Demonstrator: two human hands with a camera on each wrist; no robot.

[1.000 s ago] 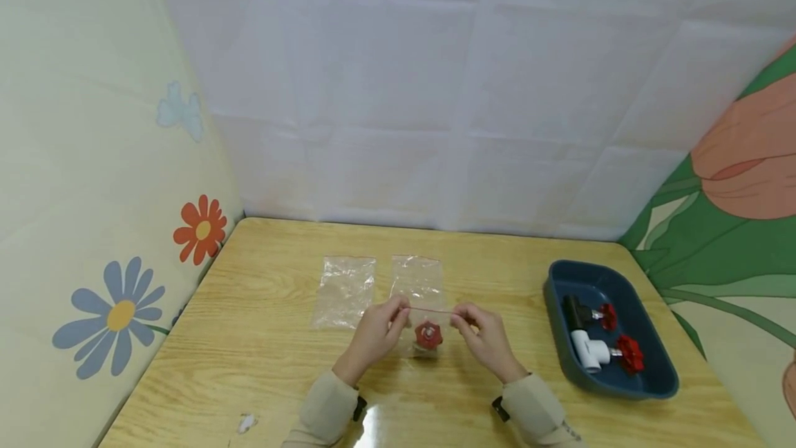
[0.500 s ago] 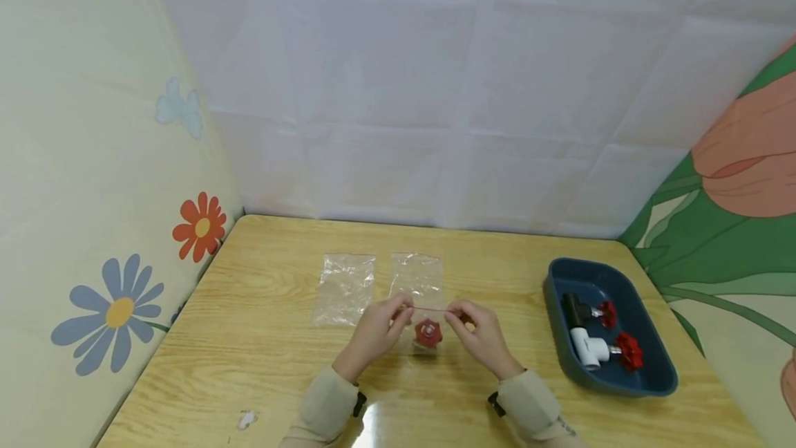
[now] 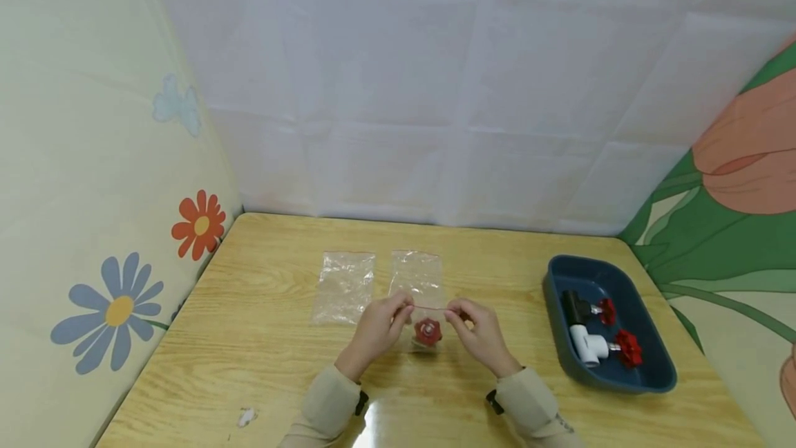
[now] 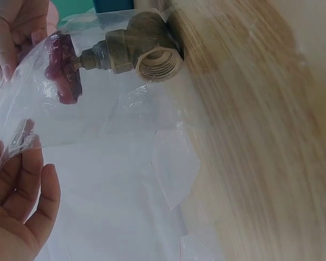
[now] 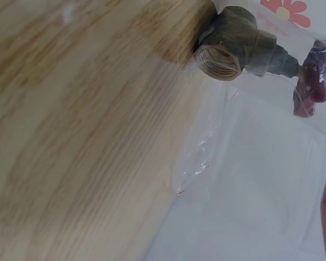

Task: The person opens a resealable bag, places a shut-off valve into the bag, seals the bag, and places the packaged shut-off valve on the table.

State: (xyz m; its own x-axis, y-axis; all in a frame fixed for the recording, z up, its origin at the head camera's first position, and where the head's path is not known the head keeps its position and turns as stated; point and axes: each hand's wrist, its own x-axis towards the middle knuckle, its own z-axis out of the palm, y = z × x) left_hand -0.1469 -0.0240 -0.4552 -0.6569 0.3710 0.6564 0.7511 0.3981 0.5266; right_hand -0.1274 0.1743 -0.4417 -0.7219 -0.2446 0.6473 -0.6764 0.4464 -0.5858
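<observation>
Your L hand (image 3: 377, 328) and R hand (image 3: 483, 334) each have thumb + fingers pinched on the clear bag (image 4: 106, 111), 1 at either end of its red mouth strip (image 3: 429, 308), which is drawn taut betw. them. Whether the strip is sealed, can't tell. The brass valve (image 4: 148, 42) is inside that bag, upright on the table (image 3: 280, 337), approx. midway betw. your 2 hands, so you can't really call either 1 nearer. It lies straight below the strip: red handwheel (image 3: 428, 332) at the top, just under your fingertips, stem going down to the threaded body at the bottom. So its long axis is vert., square to your L-R pinch line, & that's the relation that counts: the strip has to clear the wheel's top. Beyond your hands, 2 flat bags (image 3: 344, 287) lie side by side on the table; off to your R, well apart, the blue tray (image 3: 597, 285) has a black valve (image 3: 578, 310) & a white valve (image 3: 587, 346), both w/ red wheels.
</observation>
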